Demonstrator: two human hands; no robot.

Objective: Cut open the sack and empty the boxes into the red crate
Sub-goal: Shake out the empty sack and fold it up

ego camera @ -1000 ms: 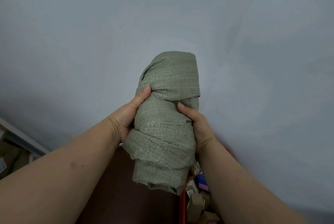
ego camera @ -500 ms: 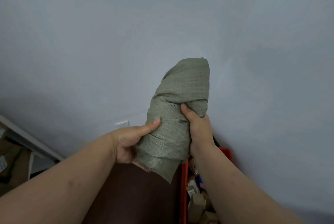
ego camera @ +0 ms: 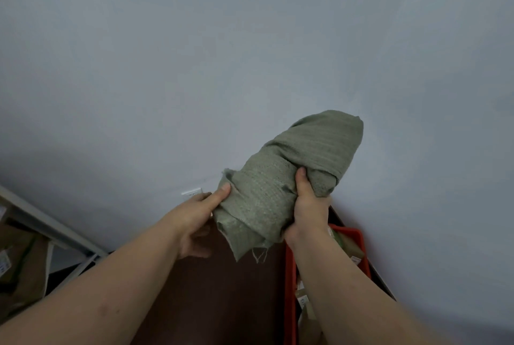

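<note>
Tilted further right, the sack (ego camera: 289, 177) stays gripped by both hands; boxes (ego camera: 349, 246) fill the red crate (ego camera: 289, 297).

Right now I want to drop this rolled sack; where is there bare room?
The dark brown tabletop is bare between the left forearm and the red crate. The crate itself is crowded with boxes.

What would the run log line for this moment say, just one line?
stage: sack emptied, bundling | left hand: thumb on sack | right hand: gripping sack | red crate: holds boxes
</note>
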